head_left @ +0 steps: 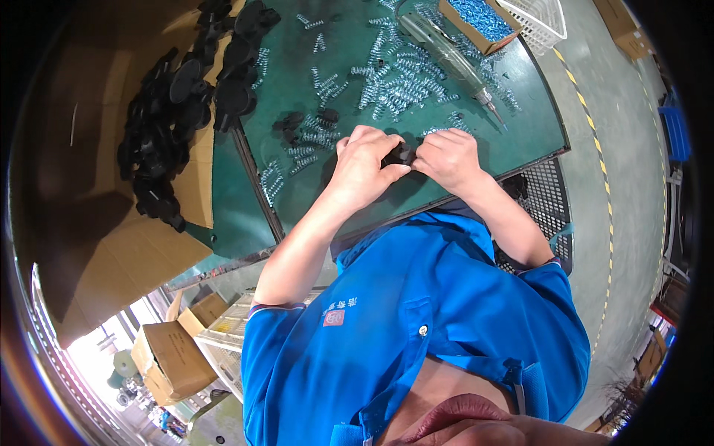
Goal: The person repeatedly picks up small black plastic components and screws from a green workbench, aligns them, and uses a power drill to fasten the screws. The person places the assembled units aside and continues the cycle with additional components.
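Observation:
Over the green worktable (327, 44), my left hand (364, 165) curls its fingers and thumb around a small black plastic part (402, 154). From the other side, my right hand (450, 159) pinches at that same part, its fingertips bent in; whether a smaller piece sits between them I cannot make out. Loose metal coil springs (405, 82) lie heaped just beyond my hands, with smaller groups to the left. A few small black pieces (288, 126) rest among springs left of my left hand. An electric screwdriver (450, 56) lies beyond my right hand, bit pointing toward me.
At left, a large cardboard box (197, 182) holds many black plastic parts (167, 126), some spilling onto the table. A small carton of blue screws (483, 22) and a white basket (539, 22) stand far right. A black crate (547, 201) sits below the table's right edge.

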`<act>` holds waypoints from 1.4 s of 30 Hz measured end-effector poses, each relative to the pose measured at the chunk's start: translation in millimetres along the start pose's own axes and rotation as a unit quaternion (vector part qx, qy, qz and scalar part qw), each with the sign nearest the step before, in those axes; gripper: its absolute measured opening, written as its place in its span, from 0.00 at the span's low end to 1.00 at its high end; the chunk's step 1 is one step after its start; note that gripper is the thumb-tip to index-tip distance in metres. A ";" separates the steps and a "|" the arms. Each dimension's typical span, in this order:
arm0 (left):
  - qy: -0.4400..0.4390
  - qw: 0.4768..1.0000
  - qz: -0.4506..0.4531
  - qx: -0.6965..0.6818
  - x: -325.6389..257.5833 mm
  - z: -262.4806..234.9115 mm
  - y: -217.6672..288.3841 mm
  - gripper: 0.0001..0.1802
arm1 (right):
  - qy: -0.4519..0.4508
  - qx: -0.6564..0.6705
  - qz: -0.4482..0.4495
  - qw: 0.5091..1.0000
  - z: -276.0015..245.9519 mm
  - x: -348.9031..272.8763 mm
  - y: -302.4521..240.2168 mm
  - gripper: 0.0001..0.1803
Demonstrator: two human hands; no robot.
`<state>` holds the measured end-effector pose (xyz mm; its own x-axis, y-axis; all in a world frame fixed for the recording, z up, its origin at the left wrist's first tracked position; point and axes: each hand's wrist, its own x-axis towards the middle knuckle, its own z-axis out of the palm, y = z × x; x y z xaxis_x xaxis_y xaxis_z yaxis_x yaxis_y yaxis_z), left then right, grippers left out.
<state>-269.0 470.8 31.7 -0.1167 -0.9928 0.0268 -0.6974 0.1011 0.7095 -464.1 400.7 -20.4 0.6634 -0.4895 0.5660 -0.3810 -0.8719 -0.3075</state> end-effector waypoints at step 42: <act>0.009 0.989 0.038 0.143 -5.1 18.1 -4.8 0.23 | 0.222 0.560 0.100 0.792 -29.6 57.2 -31.7 0.27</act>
<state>-277.8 476.5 15.4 -0.1661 -0.9822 0.0875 -0.8586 0.1877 0.4770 -433.1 400.6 44.3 0.2746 -0.7841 0.5566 0.5254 -0.3625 -0.7698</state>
